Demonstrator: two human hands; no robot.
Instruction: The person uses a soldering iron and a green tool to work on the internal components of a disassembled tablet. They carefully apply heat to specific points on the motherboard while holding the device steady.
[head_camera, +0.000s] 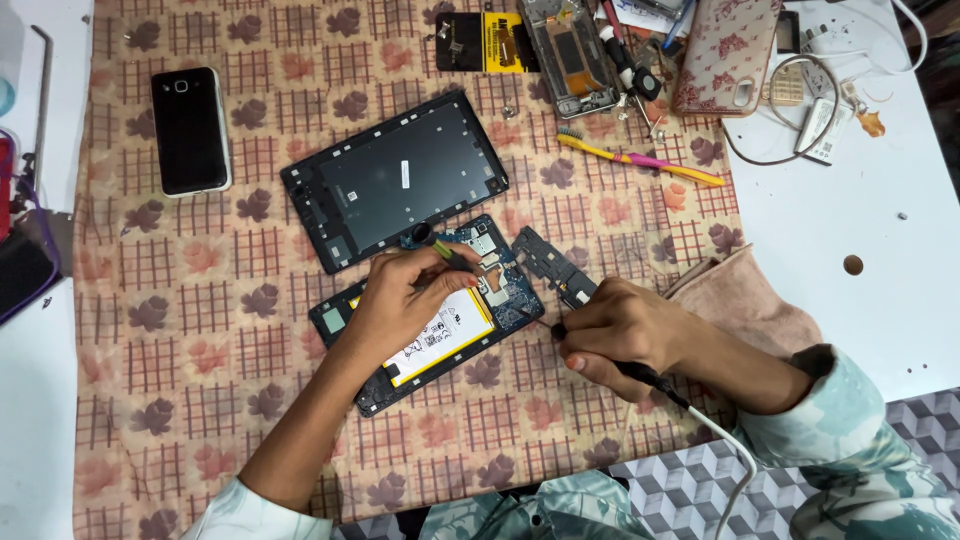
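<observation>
- My left hand (400, 300) lies over the opened tablet (430, 320), fingers pinched narrow round a small yellow-green tool (447, 250); its tip sits on the blue circuit board (500, 275) at the tablet's upper end.
- My right hand (615, 330) is closed round a black corded tool (650, 378); white cable runs off toward the near edge of the cloth. Tip points at the board's right edge; can't tell if it touches.
- The tablet lies tilted near the middle of the checked cloth (200, 400), w/ its white-and-yellow battery (445, 335) partly under my left hand.
- A black plastic bracket (545, 262) lies just beside the board, right above my right hand.
- Tablet's black back frame (395, 180) rests apart, toward the far side of the cloth, tilted likewise.
- Black phone w/ white rim (190, 130) lies near the cloth's far left corner, well apart.
- Yellow-pink toothbrush (640, 160) lies toward the far right edge of the cloth.
- Far edge: a stripped phone chassis (570, 55) and a floral phone case (725, 55), near each other.
- Folded pink cloth (740, 300) sits at the right edge, just beside my right wrist.
</observation>
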